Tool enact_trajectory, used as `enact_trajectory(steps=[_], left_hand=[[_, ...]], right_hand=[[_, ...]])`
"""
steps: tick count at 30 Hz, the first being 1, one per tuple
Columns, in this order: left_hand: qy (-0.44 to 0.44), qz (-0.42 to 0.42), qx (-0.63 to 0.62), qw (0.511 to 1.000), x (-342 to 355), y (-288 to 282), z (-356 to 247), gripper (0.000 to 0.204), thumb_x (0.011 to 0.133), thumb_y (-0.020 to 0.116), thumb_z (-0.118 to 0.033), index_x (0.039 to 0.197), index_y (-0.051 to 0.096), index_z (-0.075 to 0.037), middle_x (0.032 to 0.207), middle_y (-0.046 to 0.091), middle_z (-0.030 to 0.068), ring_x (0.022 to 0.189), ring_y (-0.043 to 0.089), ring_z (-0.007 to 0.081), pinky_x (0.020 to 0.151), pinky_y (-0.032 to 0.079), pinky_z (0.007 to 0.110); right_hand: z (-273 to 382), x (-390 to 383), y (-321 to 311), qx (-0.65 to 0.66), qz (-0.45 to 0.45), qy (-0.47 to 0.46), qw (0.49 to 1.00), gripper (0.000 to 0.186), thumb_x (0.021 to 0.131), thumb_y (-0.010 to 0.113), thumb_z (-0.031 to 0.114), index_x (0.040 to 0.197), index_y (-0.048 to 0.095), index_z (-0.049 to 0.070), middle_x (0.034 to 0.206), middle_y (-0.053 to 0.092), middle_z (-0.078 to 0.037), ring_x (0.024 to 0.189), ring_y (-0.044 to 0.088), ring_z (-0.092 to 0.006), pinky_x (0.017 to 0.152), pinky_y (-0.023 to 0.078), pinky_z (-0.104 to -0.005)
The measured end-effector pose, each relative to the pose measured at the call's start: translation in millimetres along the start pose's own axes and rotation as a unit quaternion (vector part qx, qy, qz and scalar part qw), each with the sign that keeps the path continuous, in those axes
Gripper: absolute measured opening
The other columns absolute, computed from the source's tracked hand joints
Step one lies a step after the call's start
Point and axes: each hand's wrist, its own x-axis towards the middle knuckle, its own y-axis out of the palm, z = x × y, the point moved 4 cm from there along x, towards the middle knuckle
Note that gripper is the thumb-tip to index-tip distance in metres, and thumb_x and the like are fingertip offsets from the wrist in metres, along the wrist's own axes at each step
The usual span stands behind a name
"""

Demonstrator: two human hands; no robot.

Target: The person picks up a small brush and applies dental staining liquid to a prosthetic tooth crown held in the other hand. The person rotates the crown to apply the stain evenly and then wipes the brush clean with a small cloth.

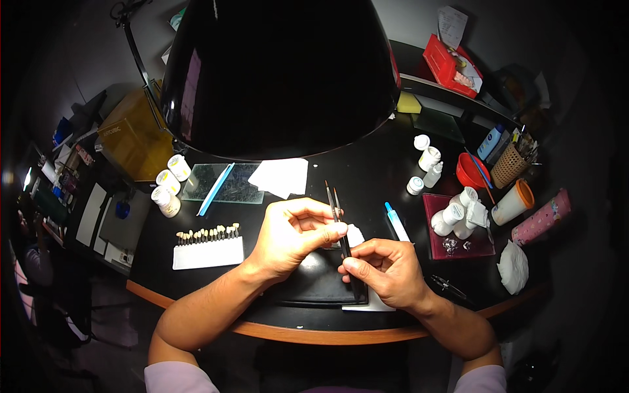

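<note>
Two thin, dark brushes [343, 243] with fine brownish tips point up and away from me, side by side. My left hand [288, 236] pinches them near the upper part between thumb and fingers. Lower down, my right hand [388, 272] closes its thumb and fingers around the dark handles. Both hands are above a black pad [314, 288] at the table's front edge. A crumpled white tissue [354, 236] shows partly behind the hands. Just past my right hand lies a blue-and-white pen-like tool [396, 223]. What the curled fingers cover is hidden.
A large black lamp shade [282, 78] overhangs the desk. Left are a white holder with tooth-shade tabs [208, 255], jars [166, 202] and a glass slab [242, 183]. Right are a dark red tray [436, 216] with bottles, a red bowl [468, 173] and an orange-lidded cup [511, 204].
</note>
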Motion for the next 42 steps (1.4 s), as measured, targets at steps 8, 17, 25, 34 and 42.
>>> enact_trajectory(steps=[8,17,25,34,42], left_hand=[[0.018,-0.026,0.021,0.999,-0.6,-1.1,-3.9,0.022,0.089,0.082,-0.003,0.108,0.072,0.003,0.094,0.075,0.0095,0.084,0.073,0.013,0.077,0.061,0.026],[0.008,0.007,0.014,1.0,-1.5,2.4,-1.6,0.023,0.089,0.082,-0.003,0.109,0.072,0.003,0.095,0.076,0.0104,0.085,0.074,0.0139,0.074,0.061,0.027],[0.004,-0.008,0.023,1.0,-0.5,4.2,-4.1,0.022,0.086,0.083,0.0,0.105,0.071,0.003,0.092,0.073,0.0101,0.077,0.07,0.0125,0.069,0.058,0.026],[0.009,0.002,0.044,0.999,-2.4,2.3,-4.2,0.024,0.087,0.084,-0.003,0.107,0.072,0.003,0.093,0.076,0.0108,0.084,0.075,0.0136,0.072,0.061,0.026],[0.001,-0.01,0.047,0.999,-2.0,3.5,-3.8,0.022,0.085,0.083,0.001,0.103,0.071,0.002,0.091,0.075,0.0108,0.077,0.072,0.0122,0.068,0.059,0.025]], right_hand=[[3.4,-0.7,0.0,-0.022,0.005,-0.004,1.0,0.015,0.098,0.072,0.005,0.105,0.075,-0.007,0.093,0.078,-0.011,0.083,0.074,-0.0123,0.078,0.059,-0.0245],[5.7,0.3,-1.2,-0.047,0.003,-0.002,0.999,0.016,0.099,0.07,0.008,0.104,0.076,-0.005,0.092,0.078,-0.01,0.084,0.073,-0.0113,0.078,0.058,-0.0244],[5.8,0.1,-1.6,-0.05,0.008,0.006,0.999,0.016,0.099,0.071,0.009,0.102,0.077,-0.005,0.085,0.076,-0.006,0.079,0.069,-0.0083,0.073,0.055,-0.0233],[8.6,-0.5,-1.9,-0.069,0.016,-0.008,0.997,0.016,0.098,0.073,0.011,0.1,0.077,-0.004,0.082,0.075,-0.005,0.075,0.068,-0.007,0.066,0.053,-0.0222],[9.3,-0.3,-1.8,-0.069,0.015,-0.015,0.997,0.015,0.098,0.074,0.011,0.098,0.077,-0.003,0.079,0.073,-0.004,0.073,0.067,-0.0064,0.065,0.052,-0.022]])
